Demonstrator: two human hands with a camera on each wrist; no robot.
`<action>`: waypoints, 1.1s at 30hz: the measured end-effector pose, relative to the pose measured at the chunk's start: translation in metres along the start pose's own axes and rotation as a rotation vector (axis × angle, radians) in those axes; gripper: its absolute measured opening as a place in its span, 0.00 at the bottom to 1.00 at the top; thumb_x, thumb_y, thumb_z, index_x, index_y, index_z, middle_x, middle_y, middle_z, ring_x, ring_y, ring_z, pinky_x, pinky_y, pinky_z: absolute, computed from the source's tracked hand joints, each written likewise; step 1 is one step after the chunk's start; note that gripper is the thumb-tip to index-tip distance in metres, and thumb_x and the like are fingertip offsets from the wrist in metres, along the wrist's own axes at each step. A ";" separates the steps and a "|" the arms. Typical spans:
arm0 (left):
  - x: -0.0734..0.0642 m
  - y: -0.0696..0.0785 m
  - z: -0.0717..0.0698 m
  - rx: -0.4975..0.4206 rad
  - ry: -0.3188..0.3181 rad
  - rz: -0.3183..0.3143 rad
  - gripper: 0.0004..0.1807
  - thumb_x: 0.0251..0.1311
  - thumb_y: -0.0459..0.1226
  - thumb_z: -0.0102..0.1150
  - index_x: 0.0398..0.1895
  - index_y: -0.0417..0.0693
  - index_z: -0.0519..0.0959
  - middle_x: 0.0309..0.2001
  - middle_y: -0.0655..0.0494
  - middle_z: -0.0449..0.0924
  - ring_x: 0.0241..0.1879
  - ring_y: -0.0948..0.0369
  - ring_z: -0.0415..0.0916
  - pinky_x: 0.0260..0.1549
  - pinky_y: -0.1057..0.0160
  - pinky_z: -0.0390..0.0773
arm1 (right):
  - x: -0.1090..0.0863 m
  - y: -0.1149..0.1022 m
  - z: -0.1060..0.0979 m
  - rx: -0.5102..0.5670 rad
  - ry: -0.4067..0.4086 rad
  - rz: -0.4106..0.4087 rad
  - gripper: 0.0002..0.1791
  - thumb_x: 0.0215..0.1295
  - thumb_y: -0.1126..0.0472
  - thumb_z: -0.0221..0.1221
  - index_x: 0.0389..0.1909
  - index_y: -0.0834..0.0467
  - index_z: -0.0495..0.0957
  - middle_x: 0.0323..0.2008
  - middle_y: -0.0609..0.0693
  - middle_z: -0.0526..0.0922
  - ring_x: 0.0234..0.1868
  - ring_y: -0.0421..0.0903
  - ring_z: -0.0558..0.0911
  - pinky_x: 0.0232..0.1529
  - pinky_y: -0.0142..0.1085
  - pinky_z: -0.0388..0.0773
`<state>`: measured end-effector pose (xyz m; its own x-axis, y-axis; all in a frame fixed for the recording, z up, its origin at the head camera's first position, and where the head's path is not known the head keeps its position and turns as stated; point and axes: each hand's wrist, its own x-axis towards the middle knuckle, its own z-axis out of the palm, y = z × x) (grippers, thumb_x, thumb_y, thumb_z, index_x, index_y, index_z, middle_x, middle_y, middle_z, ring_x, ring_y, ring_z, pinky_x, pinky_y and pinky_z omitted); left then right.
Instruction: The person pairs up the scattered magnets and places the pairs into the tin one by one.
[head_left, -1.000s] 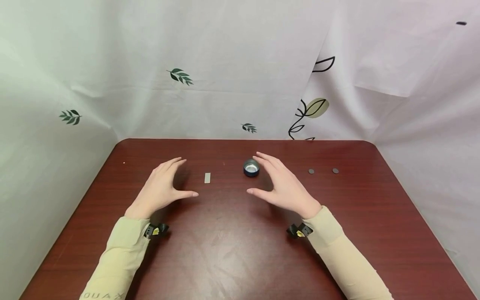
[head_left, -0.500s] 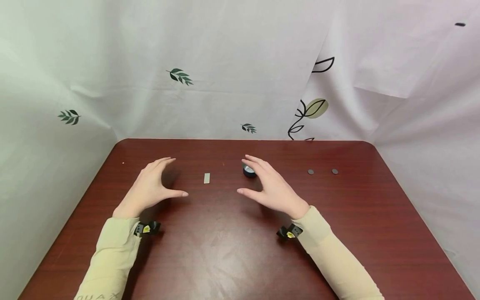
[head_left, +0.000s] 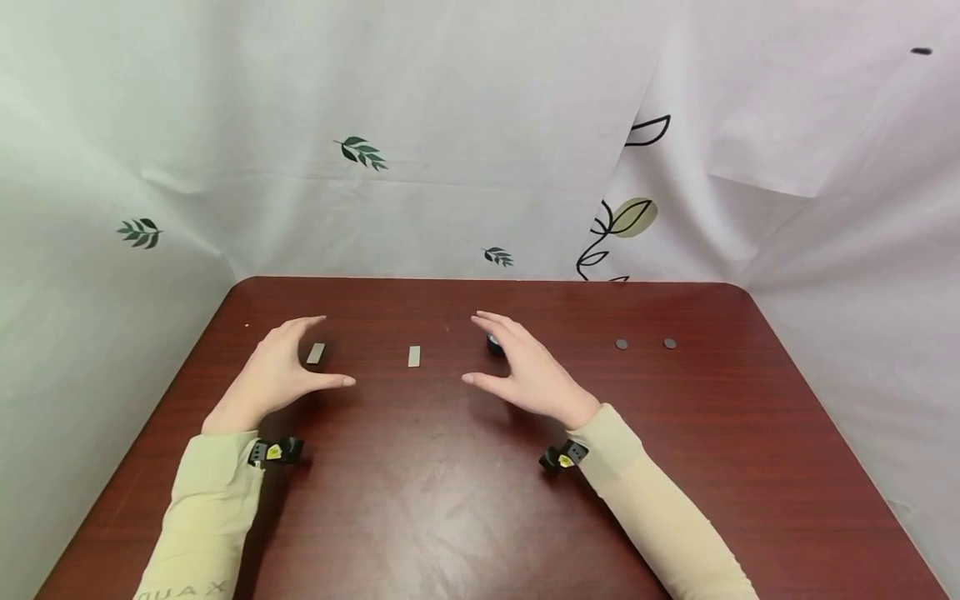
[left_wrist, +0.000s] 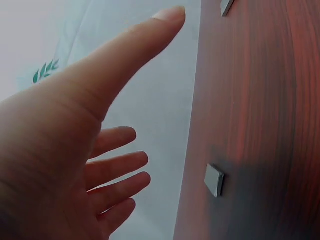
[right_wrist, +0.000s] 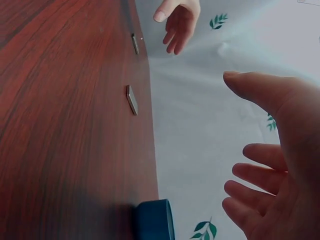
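Note:
My left hand [head_left: 277, 367] hovers above the table with thumb and fingers spread apart, holding nothing. In the gap of that hand, as the head view has it, a small grey rectangular block [head_left: 316, 354] lies on the tabletop; the left wrist view shows the same block [left_wrist: 214, 180] apart from the fingers. A second, similar block [head_left: 414, 357] lies between the two hands. My right hand [head_left: 532, 371] also hovers with thumb and fingers apart and grips nothing. Behind its fingers is a small round dark-blue container [head_left: 492, 345], partly hidden; its blue side wall [right_wrist: 154, 220] shows in the right wrist view.
Two small dark discs [head_left: 622, 344] lie on the right part of the reddish-brown table [head_left: 450, 467]. White cloth [head_left: 420, 217] with leaf prints hangs along the back and sides. A black device [head_left: 276, 452] sits at each wrist.
Both hands have moved left, keeping their spread shape. The left block has come into view from behind the left hand. The right hand now covers much of the round container.

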<state>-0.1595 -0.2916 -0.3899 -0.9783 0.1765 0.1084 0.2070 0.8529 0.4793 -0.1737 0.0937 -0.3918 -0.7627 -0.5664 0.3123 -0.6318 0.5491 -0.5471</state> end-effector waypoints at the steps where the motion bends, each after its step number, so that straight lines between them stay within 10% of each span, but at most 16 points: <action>1: 0.000 -0.002 -0.001 -0.003 -0.005 -0.006 0.66 0.39 0.67 0.78 0.74 0.34 0.63 0.69 0.32 0.64 0.68 0.34 0.58 0.62 0.32 0.61 | 0.001 0.000 0.001 0.003 0.001 -0.001 0.46 0.65 0.38 0.65 0.76 0.58 0.63 0.74 0.50 0.63 0.74 0.44 0.60 0.71 0.44 0.62; 33: 0.022 -0.039 -0.006 -0.005 -0.170 -0.047 0.28 0.57 0.26 0.66 0.62 0.26 0.75 0.54 0.28 0.78 0.54 0.36 0.76 0.53 0.35 0.73 | 0.063 0.001 0.044 0.056 -0.172 0.019 0.40 0.68 0.48 0.67 0.75 0.60 0.65 0.71 0.53 0.67 0.71 0.47 0.67 0.68 0.40 0.66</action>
<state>-0.1888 -0.3241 -0.4010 -0.9740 0.2175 -0.0628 0.1607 0.8597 0.4849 -0.2163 0.0316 -0.4071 -0.7366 -0.6555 0.1666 -0.6049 0.5282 -0.5959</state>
